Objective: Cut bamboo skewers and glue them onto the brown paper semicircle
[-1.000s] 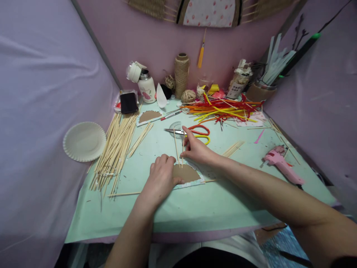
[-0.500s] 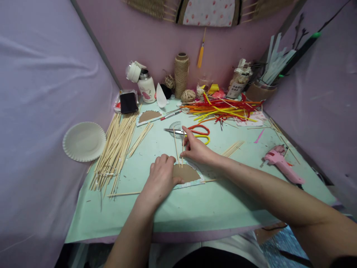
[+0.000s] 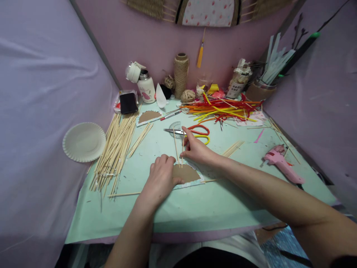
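A cardboard half-circle point(image 3: 186, 173) with a pale fabric edge lies flat near the middle of the table. My left hand point(image 3: 161, 174) grips its left side, thumb on top of the card and fingers curled over the far edge. Between thumb and fingers, my right hand point(image 3: 193, 147) pinches a thin bamboo stick point(image 3: 183, 149) whose lower end rests on the card. Another bamboo stick point(image 3: 176, 149) stands out from the card just to the left. Past my right fingertips are scissors point(image 3: 199, 130) with red and yellow handles, partly over a clear protractor point(image 3: 175, 125).
A big pile of bamboo sticks point(image 3: 115, 149) lies left, beside a paper plate point(image 3: 84, 142). At right rests a pink glue gun point(image 3: 283, 163). Behind are coloured pipe cleaners point(image 3: 223, 108), a twine spool point(image 3: 181, 74), an open bottle point(image 3: 146, 88) and a second half-circle point(image 3: 150, 116).
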The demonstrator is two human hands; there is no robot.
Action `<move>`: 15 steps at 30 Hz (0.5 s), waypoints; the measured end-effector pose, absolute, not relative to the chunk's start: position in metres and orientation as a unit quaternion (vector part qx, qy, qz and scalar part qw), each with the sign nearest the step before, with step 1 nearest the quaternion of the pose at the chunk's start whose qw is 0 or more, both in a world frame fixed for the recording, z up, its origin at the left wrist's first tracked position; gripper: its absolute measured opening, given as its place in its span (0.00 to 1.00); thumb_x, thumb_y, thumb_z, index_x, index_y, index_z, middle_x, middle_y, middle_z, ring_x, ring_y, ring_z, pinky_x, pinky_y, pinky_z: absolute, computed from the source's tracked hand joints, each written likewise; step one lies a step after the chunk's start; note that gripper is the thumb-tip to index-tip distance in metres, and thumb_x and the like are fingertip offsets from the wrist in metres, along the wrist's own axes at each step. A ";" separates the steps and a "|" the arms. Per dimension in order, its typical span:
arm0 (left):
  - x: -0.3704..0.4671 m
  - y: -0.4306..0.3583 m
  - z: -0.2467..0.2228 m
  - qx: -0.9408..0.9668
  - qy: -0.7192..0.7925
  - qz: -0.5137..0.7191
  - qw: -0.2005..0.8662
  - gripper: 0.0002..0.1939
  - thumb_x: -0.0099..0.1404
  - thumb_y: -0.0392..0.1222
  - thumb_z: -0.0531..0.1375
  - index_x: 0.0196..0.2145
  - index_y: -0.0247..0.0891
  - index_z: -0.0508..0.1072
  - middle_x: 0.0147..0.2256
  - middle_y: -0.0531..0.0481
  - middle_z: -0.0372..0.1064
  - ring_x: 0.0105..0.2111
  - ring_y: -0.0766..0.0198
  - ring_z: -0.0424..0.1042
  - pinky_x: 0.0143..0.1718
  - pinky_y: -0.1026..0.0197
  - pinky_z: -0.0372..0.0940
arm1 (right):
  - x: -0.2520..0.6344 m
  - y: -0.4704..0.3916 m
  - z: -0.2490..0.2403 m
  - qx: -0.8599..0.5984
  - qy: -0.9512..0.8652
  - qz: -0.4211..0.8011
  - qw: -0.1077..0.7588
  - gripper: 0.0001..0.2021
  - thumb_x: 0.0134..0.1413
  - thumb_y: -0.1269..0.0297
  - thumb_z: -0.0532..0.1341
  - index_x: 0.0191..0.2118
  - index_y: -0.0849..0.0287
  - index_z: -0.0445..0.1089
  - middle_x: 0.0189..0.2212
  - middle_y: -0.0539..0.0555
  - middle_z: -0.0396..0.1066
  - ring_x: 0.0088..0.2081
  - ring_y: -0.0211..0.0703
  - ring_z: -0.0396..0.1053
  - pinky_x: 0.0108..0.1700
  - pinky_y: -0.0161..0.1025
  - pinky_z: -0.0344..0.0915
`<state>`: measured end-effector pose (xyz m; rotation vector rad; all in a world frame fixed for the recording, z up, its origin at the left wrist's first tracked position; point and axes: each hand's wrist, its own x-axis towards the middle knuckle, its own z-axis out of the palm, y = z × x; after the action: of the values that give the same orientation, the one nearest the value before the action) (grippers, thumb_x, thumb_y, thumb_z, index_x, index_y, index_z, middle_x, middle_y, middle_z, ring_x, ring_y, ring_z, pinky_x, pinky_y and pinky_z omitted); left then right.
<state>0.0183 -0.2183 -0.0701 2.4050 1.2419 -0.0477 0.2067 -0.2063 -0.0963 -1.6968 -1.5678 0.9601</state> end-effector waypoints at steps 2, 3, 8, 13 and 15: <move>0.018 -0.219 -0.070 0.869 0.446 -0.015 0.214 0.20 0.59 0.49 0.64 0.45 0.39 0.66 0.46 0.44 0.62 0.49 0.49 0.61 0.48 0.50 0.58 | 0.206 -0.206 -0.096 -0.643 -0.595 0.366 0.314 0.55 0.41 0.74 0.68 0.70 0.53 0.35 0.38 0.49 0.66 0.29 0.37 0.66 0.33 0.34 0.61; 0.018 -0.219 -0.070 0.869 0.445 -0.014 0.214 0.20 0.59 0.49 0.64 0.45 0.39 0.66 0.46 0.44 0.62 0.48 0.49 0.61 0.48 0.50 0.58 | 0.206 -0.207 -0.096 -0.643 -0.595 0.366 0.314 0.55 0.41 0.74 0.68 0.70 0.53 0.35 0.38 0.49 0.65 0.29 0.37 0.66 0.33 0.34 0.61; 0.018 -0.220 -0.070 0.868 0.446 -0.010 0.217 0.19 0.60 0.50 0.63 0.45 0.39 0.66 0.46 0.44 0.62 0.48 0.49 0.61 0.47 0.50 0.58 | 0.206 -0.207 -0.095 -0.643 -0.596 0.365 0.312 0.55 0.41 0.74 0.68 0.70 0.53 0.35 0.39 0.50 0.65 0.29 0.37 0.65 0.34 0.34 0.62; 0.018 -0.219 -0.070 0.869 0.445 -0.016 0.214 0.19 0.60 0.50 0.63 0.45 0.39 0.65 0.46 0.44 0.62 0.49 0.49 0.61 0.47 0.51 0.58 | 0.206 -0.206 -0.095 -0.646 -0.596 0.365 0.307 0.54 0.41 0.75 0.68 0.70 0.54 0.35 0.38 0.49 0.65 0.29 0.37 0.65 0.34 0.34 0.61; 0.018 -0.219 -0.070 0.870 0.445 -0.018 0.211 0.19 0.60 0.50 0.63 0.45 0.39 0.65 0.46 0.44 0.62 0.48 0.49 0.61 0.47 0.50 0.58 | 0.206 -0.206 -0.094 -0.648 -0.596 0.363 0.305 0.54 0.41 0.75 0.68 0.70 0.54 0.36 0.37 0.49 0.65 0.29 0.37 0.65 0.34 0.34 0.61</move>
<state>0.0176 -0.2192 -0.0704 2.4176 1.2376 -0.0498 0.2059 -0.2063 -0.0940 -1.7149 -1.5778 0.9617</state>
